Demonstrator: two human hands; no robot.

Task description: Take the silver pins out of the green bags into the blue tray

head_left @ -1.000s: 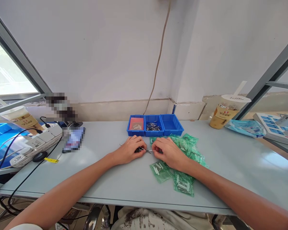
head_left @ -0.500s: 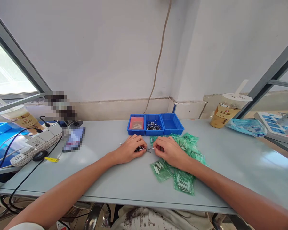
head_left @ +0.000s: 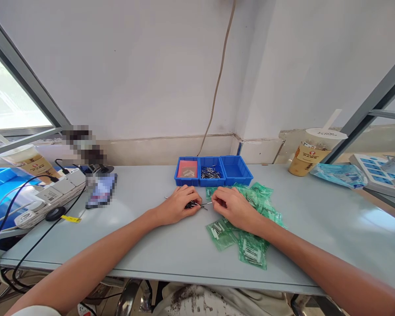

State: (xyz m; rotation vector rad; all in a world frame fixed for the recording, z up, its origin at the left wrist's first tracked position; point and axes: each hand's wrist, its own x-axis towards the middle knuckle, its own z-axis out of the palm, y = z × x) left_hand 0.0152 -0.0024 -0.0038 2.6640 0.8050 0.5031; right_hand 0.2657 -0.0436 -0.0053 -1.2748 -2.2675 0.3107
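My left hand [head_left: 181, 205] rests on the table, its fingers curled round a bunch of thin dark and silver screws [head_left: 191, 204]. Some of their ends poke out past the fingertips. Just to its right, my right hand [head_left: 232, 205] pinches the end of one thin silver screw [head_left: 207, 203] that lies between both hands. Under and around the right forearm lie several green plastic bags [head_left: 253, 250], with metal pieces and white pieces showing through. Behind the hands, a blue bin [head_left: 212, 182] holds loose screws.
Left of the screw bin, another blue bin [head_left: 186, 181] contains a red bag; on its right stands a third blue bin [head_left: 237, 181]. A drink cup [head_left: 307, 160] and blue packet [head_left: 339, 174] stand right. A phone [head_left: 102, 189], power strip [head_left: 57, 191] and cables lie left.
The right hand has shifted very slightly to the right, its fingers still at the screw end. The left hand and the bags look the same.
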